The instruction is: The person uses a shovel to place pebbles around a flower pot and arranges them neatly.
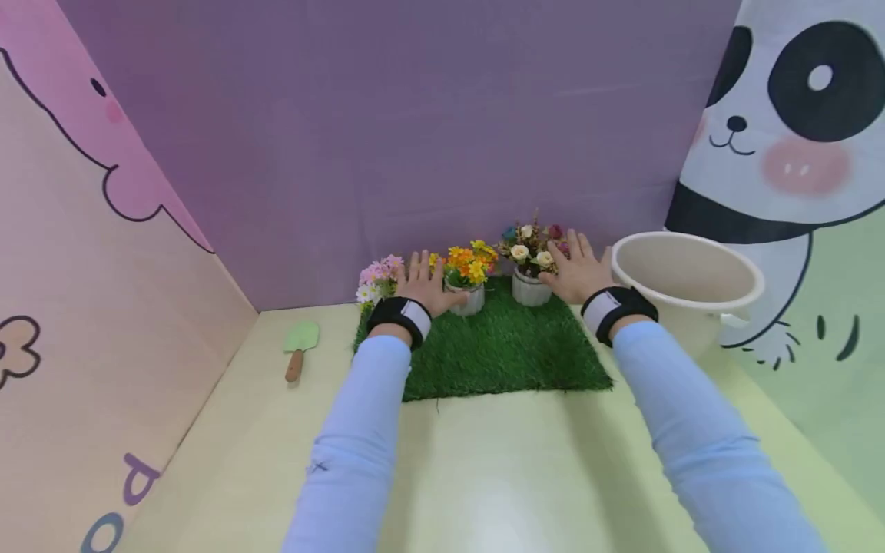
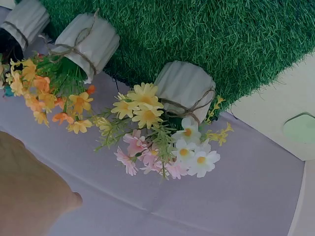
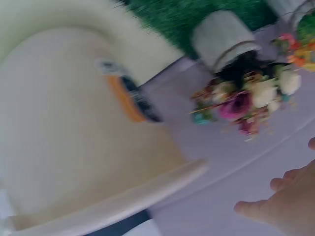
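My left hand (image 1: pixel 423 286) is held out with straight, spread fingers, holding nothing. In the head view it covers part of a pot of pink, white and yellow flowers (image 1: pixel 377 279), whose grey-white pot (image 2: pixel 184 88) shows in the left wrist view. Beside it is a pot of orange and yellow flowers (image 1: pixel 470 265). My right hand (image 1: pixel 579 273), also empty with fingers extended, is between a pot of cream and purple flowers (image 1: pixel 528 253) and a large cream bucket (image 3: pixel 74 123). Any contact cannot be told from the head view; both wrist views show the hands apart from the flowers.
The pots stand along the back of a green artificial grass mat (image 1: pixel 505 353) on a pale table (image 1: pixel 484 476). To the left lies a small trowel (image 1: pixel 299 346) with a light green blade and brown handle. A purple backdrop (image 1: pixel 442 138) rises behind; printed panels flank both sides.
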`<act>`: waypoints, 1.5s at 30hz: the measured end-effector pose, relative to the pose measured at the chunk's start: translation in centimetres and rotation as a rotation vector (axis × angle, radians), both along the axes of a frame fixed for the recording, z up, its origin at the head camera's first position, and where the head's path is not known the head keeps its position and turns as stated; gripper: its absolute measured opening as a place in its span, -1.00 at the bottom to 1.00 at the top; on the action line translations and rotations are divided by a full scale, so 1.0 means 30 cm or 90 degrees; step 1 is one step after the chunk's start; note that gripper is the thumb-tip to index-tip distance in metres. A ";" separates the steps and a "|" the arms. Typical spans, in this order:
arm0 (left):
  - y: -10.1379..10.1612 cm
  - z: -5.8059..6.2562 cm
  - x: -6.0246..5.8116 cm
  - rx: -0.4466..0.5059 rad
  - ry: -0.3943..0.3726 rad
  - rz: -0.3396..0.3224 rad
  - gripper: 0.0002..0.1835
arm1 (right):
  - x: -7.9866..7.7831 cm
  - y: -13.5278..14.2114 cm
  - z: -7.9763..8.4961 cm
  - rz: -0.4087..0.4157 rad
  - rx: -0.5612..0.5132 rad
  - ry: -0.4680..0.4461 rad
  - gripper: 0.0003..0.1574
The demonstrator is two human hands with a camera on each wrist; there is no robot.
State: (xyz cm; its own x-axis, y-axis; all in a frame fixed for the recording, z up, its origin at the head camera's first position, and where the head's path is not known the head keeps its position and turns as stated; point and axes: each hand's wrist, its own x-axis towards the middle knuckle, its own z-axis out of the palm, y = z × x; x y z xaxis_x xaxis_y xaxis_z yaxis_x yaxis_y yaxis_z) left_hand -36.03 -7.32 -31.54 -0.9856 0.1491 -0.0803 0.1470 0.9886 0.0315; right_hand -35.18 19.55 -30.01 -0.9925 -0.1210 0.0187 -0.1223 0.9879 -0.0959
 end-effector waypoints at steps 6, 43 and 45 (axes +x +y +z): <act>0.016 0.010 0.017 0.023 0.003 -0.025 -0.05 | 0.022 0.161 -0.034 -0.041 0.054 0.055 -0.13; 0.226 -0.062 0.136 0.011 -0.018 -0.279 -0.34 | 0.200 0.444 -0.154 0.072 0.096 0.291 -0.59; 0.246 -0.074 0.147 0.014 -0.016 -0.290 -0.35 | 0.233 0.444 -0.158 0.082 0.088 0.307 -0.63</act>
State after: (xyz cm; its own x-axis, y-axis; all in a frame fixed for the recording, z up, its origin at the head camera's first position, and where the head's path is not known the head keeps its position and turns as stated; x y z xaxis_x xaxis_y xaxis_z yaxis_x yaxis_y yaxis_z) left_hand -31.63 0.07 -33.75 -0.8167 0.5692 -0.0952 0.5658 0.8222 0.0616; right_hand -28.21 32.87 -34.76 -0.8516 -0.2751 0.4461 -0.2418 0.9614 0.1314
